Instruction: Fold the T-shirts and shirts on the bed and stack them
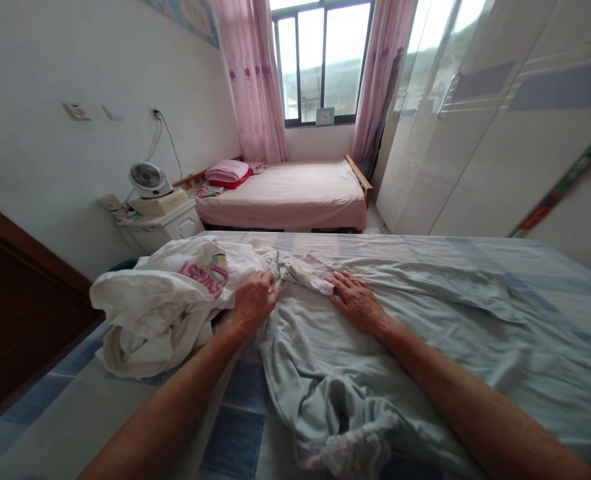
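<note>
A pale green garment [325, 360] with lace trim lies spread across the bed [65, 407] in front of me. My left hand [253, 300] is closed, pinching the garment's upper edge near the lace. Pressed flat on the cloth just to the right, my right hand [356, 300] has its fingers stretched out. A crumpled white garment with a pink printed logo [165, 300] is heaped to the left, touching my left hand's side.
The bed has a blue and white checked sheet. Beyond it stand a pink single bed [290, 193] with a folded pink pillow [226, 172], a white nightstand [162, 227] with a small fan [148, 179], a white wardrobe [475, 120] at right, and a window.
</note>
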Available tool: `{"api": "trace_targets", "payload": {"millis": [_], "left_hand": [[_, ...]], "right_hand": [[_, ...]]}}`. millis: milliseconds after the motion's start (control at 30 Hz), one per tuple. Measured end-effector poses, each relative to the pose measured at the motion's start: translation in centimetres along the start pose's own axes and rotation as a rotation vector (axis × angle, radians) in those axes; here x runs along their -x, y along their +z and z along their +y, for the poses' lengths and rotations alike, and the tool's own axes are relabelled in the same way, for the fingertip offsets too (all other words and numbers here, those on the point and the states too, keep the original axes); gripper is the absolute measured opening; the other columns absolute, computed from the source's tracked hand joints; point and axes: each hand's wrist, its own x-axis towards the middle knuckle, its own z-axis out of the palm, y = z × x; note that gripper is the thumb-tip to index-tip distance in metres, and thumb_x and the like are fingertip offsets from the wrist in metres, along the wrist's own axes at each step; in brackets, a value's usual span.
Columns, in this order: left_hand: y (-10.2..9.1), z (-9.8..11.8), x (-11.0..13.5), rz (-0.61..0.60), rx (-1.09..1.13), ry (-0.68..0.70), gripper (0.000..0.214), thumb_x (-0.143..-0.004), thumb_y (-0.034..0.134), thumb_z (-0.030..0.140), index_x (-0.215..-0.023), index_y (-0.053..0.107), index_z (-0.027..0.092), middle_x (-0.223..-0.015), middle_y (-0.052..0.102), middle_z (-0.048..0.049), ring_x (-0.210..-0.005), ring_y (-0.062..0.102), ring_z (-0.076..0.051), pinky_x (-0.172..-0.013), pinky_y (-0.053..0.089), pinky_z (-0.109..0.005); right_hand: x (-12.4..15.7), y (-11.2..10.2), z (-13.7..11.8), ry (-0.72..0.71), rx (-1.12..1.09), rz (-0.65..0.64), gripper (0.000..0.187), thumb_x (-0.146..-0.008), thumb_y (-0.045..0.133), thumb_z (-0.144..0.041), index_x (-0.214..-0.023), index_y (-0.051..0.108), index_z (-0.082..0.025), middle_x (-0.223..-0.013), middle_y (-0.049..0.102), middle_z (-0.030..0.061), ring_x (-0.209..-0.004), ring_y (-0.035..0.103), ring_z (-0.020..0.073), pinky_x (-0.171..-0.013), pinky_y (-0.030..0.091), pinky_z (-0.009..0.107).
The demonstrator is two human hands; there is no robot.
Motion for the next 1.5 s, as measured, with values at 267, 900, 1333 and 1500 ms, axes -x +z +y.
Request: {"api": "trace_targets", "payload": {"millis": [267, 900, 1333, 1500], "left_hand": [[1.7, -0.9, -3.9, -0.012, -0.008, -0.159, 0.031, -0.086, 0.048, 0.039, -0.082, 0.068, 0.016, -0.094, 0.063, -0.0130, -0.095, 0.058, -0.025, -0.084, 0.044, -0.034], [2.3, 0.3, -0.7, 0.095, 0.135, 0.526, 0.048, -0.091, 0.046, 0.038, -0.134, 0.050, 0.018, -0.151, 0.033, -0.0126, -0.142, 0.023, -0.030, -0.111, 0.030, -0.047], [-1.0, 4.8, 5.0, -0.177, 0.405, 0.695, 0.040, -0.095, 0.038, 0.038, -0.122, 0.061, 0.019, -0.140, 0.050, -0.0093, -0.137, 0.035, -0.025, -0.110, 0.036, -0.044], [0.9, 9.3, 3.0, -0.159, 0.411, 0.772, 0.040, -0.094, 0.042, 0.038, -0.126, 0.058, 0.021, -0.142, 0.048, -0.0100, -0.137, 0.034, -0.026, -0.110, 0.034, -0.045]], "right_hand": [[0.0, 0.0, -0.1, 0.005, 0.009, 0.005, 0.044, -0.092, 0.041, -0.035, -0.133, 0.052, -0.021, -0.144, 0.046, 0.0070, -0.136, 0.035, 0.0243, -0.108, 0.029, 0.042], [0.1, -0.8, -0.5, 0.045, -0.030, -0.054, 0.048, -0.092, 0.043, -0.034, -0.138, 0.045, -0.021, -0.149, 0.039, 0.0086, -0.138, 0.031, 0.0228, -0.110, 0.027, 0.042], [10.5, -8.8, 9.1, 0.271, 0.127, -0.036, 0.052, -0.093, 0.037, -0.040, -0.140, 0.044, -0.020, -0.149, 0.038, 0.0117, -0.136, 0.035, 0.0269, -0.108, 0.033, 0.048], [13.2, -9.4, 9.5, 0.254, 0.146, -0.069, 0.053, -0.093, 0.036, -0.042, -0.139, 0.046, -0.018, -0.149, 0.038, 0.0117, -0.138, 0.032, 0.0260, -0.110, 0.029, 0.046]]}}
